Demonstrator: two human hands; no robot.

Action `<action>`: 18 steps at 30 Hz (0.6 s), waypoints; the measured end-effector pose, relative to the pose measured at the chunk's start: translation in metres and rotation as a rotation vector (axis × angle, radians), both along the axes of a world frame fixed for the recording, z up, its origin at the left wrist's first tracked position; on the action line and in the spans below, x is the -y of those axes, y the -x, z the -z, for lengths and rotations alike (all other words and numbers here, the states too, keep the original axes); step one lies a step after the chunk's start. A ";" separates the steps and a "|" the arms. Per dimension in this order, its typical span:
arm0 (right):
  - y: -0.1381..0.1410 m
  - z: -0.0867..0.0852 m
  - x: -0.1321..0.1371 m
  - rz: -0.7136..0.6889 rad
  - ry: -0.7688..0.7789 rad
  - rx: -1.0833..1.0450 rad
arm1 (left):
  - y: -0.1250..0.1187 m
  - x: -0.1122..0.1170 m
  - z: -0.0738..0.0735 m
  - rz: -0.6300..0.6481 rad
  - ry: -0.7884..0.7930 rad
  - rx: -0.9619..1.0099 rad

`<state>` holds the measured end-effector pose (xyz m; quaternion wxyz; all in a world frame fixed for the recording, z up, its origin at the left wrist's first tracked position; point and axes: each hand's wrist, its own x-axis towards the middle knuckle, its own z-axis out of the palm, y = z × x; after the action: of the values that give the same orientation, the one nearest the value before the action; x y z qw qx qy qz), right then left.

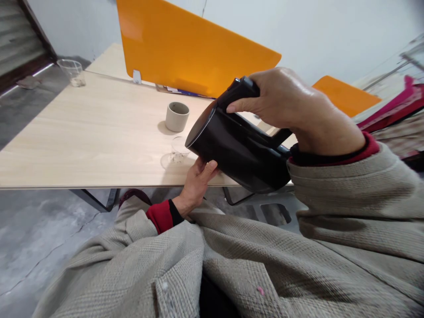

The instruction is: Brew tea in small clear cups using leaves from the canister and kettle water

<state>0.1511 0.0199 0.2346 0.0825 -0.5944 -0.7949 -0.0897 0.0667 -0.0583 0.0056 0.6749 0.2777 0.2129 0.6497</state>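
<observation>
A black kettle (241, 148) is tipped over to the left above the table's front edge. My right hand (294, 110) is closed around its handle, thumb resting on the lid. My left hand (197, 183) presses against the underside of the kettle's body, fingers curled on it. Just below the spout stands a small clear glass (179, 150) on the wooden table (82, 137). A beige ceramic cup (177, 116) stands a little further back.
An orange divider panel (185, 48) rises at the table's back edge, with a second orange panel (347, 95) to the right. A clear plastic cup (72, 72) sits at the far left corner. Grey concrete floor lies below and left.
</observation>
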 end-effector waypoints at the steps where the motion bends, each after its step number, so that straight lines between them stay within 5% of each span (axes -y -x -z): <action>1: 0.001 0.000 0.000 -0.008 -0.004 0.004 | 0.000 0.000 0.000 -0.001 -0.004 0.002; 18: -0.002 -0.003 0.005 -0.033 -0.020 -0.091 | 0.003 0.001 -0.004 -0.032 -0.030 -0.055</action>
<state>0.1534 0.0147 0.2376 0.1262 -0.5840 -0.7989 -0.0693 0.0634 -0.0589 0.0098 0.6540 0.3021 0.2258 0.6558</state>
